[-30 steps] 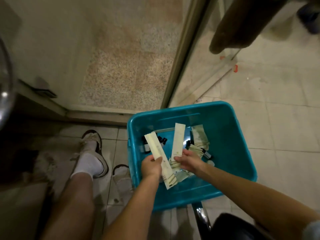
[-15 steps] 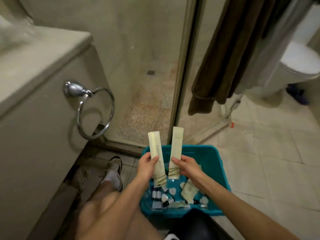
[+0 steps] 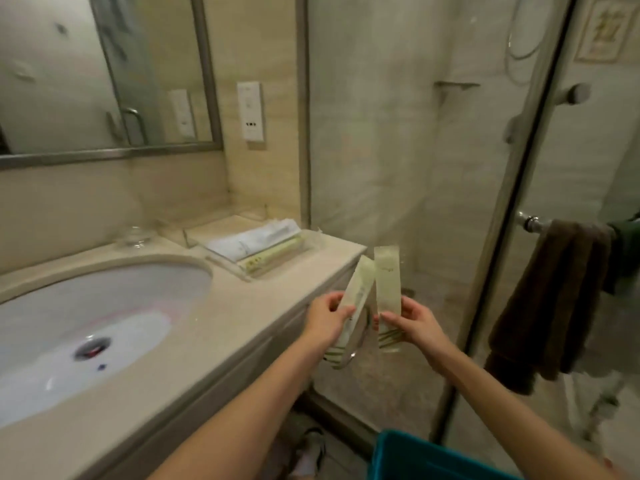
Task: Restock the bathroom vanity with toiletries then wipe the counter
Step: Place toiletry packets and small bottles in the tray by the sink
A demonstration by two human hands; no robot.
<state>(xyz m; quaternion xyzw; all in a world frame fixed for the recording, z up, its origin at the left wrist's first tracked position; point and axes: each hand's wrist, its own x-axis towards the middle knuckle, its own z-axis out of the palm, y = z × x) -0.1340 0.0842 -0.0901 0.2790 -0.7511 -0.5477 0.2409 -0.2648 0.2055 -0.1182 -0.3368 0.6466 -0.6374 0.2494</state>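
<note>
Your left hand [image 3: 327, 318] pinches packet [image 3: 360, 289] near lower end. Right hand [image 3: 414, 322] pinches second packet [image 3: 388, 282] likewise. Both packets in air just off worktop [image 3: 249, 306] edge, short of tray [image 3: 228, 268].

Risks:
- Low pinch lets packet tip or slip floorward.
- Packet tops touching: may snag.
- Careless set-down slides toward sink [image 3: 104, 306].

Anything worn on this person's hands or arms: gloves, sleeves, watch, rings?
Nothing that shows. The left hand and right hand are ungloved, no rings visible. The left forearm and right forearm are uncovered to the frame edge: no sleeves, watch or bracelet in view.
</note>
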